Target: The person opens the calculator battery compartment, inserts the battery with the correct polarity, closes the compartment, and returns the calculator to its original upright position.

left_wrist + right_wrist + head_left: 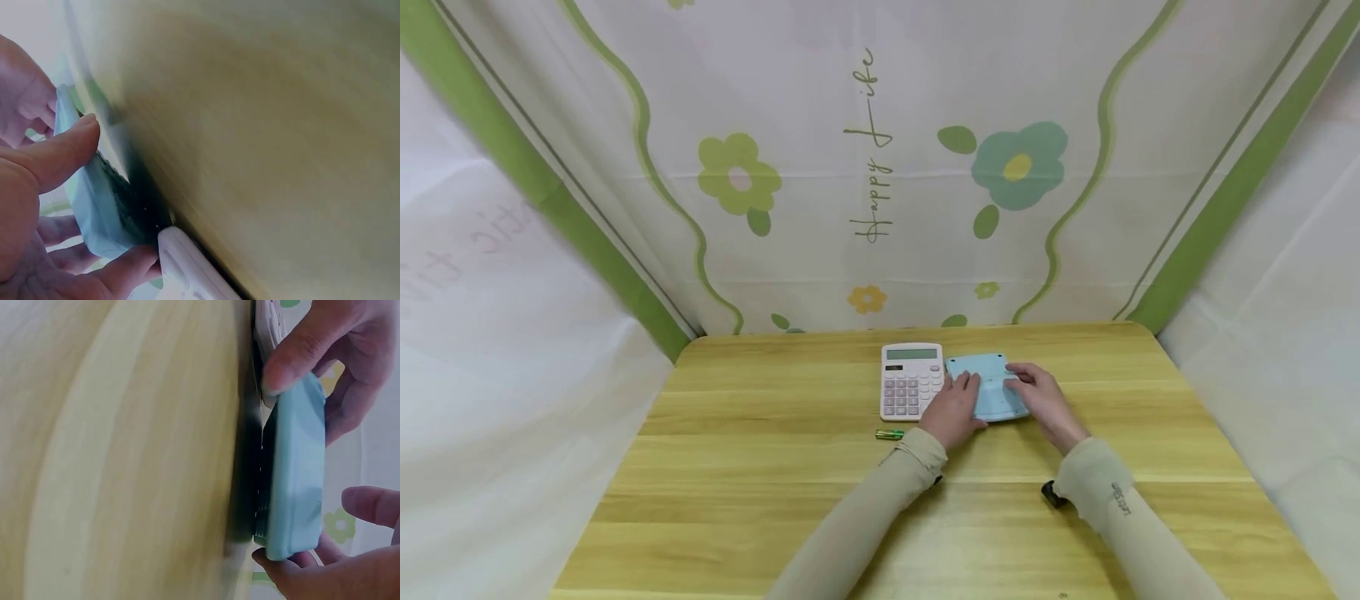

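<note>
- A light-blue calculator (994, 400), apparently face down, sits right of centre at the far part of the worktop (760, 450), slightly raised from it.
- Step in hand, as a judgement: steadying the calculator and working at its back. The next move calls for a firm left-hand hold, with the right thumb and fingers free to work.
- The left hand (952, 414) grips the left side, its thumb at the near edge.
- The right hand (1047, 406) has its fingers bent around the right edge; its thumb stands apart from the back. So the calculator lies between both grips.
- Just left, a white calculator (906, 383) lies face up, its near right corner hidden by the left hand.
- Nearer the wearer, a green battery (890, 435).
- Beyond hangs a flowered cloth (805, 250) lettered "Happy Life".
</note>
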### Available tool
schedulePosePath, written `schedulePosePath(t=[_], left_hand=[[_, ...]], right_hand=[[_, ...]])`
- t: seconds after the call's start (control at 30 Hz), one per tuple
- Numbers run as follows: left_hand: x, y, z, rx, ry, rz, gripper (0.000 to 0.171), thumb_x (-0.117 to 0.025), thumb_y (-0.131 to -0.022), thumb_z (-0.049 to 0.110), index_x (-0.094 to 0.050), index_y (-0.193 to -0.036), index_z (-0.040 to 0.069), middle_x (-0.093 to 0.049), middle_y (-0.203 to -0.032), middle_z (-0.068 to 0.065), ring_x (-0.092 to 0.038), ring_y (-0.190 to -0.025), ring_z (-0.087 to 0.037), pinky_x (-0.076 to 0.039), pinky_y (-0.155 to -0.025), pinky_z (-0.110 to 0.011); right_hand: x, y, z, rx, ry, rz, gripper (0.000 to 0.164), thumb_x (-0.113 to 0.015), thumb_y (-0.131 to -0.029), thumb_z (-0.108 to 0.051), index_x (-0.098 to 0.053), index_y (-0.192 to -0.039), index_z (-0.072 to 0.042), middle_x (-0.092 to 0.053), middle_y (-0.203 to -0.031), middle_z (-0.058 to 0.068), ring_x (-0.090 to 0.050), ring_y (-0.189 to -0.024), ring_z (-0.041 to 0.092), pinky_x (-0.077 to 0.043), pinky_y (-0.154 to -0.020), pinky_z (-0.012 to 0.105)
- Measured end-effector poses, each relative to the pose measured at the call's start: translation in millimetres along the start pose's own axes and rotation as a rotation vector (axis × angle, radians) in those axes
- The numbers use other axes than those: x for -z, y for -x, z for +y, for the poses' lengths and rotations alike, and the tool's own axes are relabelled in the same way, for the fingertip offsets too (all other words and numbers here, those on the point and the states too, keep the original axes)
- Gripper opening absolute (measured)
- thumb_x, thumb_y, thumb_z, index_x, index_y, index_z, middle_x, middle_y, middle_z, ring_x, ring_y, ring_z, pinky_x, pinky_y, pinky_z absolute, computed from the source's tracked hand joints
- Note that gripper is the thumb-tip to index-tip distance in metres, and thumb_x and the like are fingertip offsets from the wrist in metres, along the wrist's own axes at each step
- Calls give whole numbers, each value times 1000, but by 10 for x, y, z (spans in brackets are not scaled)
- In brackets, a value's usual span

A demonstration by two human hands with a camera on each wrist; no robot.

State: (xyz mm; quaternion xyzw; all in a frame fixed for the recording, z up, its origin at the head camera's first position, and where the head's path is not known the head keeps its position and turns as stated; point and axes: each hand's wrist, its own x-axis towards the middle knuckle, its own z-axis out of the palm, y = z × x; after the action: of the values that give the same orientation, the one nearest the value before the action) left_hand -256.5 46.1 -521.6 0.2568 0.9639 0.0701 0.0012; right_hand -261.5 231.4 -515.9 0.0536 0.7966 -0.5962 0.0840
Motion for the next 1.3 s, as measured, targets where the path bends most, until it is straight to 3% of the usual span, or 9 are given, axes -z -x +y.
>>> schedulePosePath(t=[0.13, 0.27, 0.4, 0.53, 0.87, 1.13, 1.3], left_hand=[[-11, 9, 6, -34, -95, 20, 80, -79, -92, 41, -43, -154, 5, -53, -151, -15, -57, -137, -33, -48, -115, -41], [-30, 28, 15, -53, -194, 54, 79, -77, -92, 44, -44, -154, 6, -55, -149, -16, -61, -130, -41, -61, -95, -35], [-17, 53, 24, -63, -281, 90, 79, -77, -92, 48, -47, -153, 7, -58, -147, -14, -64, -126, -41, -65, -79, -31], [-8, 68, 29, -61, -313, 100, 79, -76, -92, 50, -47, -152, 9, -58, -146, -13, -65, -125, -39, -65, -73, -29], [-17, 63, 14, -49, -308, 71, 76, -75, -94, 50, -48, -154, 12, -58, -149, -11, -64, -127, -36, -65, -79, -32], [15, 87, 5, -14, -200, 20, 79, -74, -95, 47, -43, -157, 10, -52, -156, -10, -58, -136, -35, -59, -99, -35], [21, 89, -18, -16, -231, 27, 81, -72, -94, 52, -43, -157, 10, -53, -156, -8, -58, -136, -32, -58, -102, -34]], right_hand=[[-19, 3, 5, 1, -11, 2, 50, -51, -108, -16, -42, -154, 4, -39, -158, 25, -38, -144, 38, -35, -119, 52], [-37, 1, 8, 10, -4, 8, 50, -51, -109, -16, -43, -153, 4, -40, -157, 26, -38, -144, 39, -35, -120, 53], [-43, 6, 1, 10, 14, 12, 48, -51, -108, -16, -45, -151, 5, -41, -155, 27, -40, -141, 38, -38, -118, 51], [-42, 9, 4, 16, 43, 7, 47, -52, -108, -15, -46, -150, 6, -43, -152, 28, -42, -137, 38, -40, -115, 51], [-32, -5, 58, 42, 115, 9, 44, -53, -107, -13, -50, -147, 5, -48, -148, 28, -47, -134, 40, -43, -113, 53], [-10, 11, 56, 29, 144, 12, 43, -53, -108, -15, -52, -147, 3, -50, -147, 27, -49, -134, 38, -44, -114, 53], [17, -6, 61, 45, 155, 12, 42, -54, -107, -15, -54, -145, 3, -53, -144, 27, -51, -131, 38, -45, -112, 53]])
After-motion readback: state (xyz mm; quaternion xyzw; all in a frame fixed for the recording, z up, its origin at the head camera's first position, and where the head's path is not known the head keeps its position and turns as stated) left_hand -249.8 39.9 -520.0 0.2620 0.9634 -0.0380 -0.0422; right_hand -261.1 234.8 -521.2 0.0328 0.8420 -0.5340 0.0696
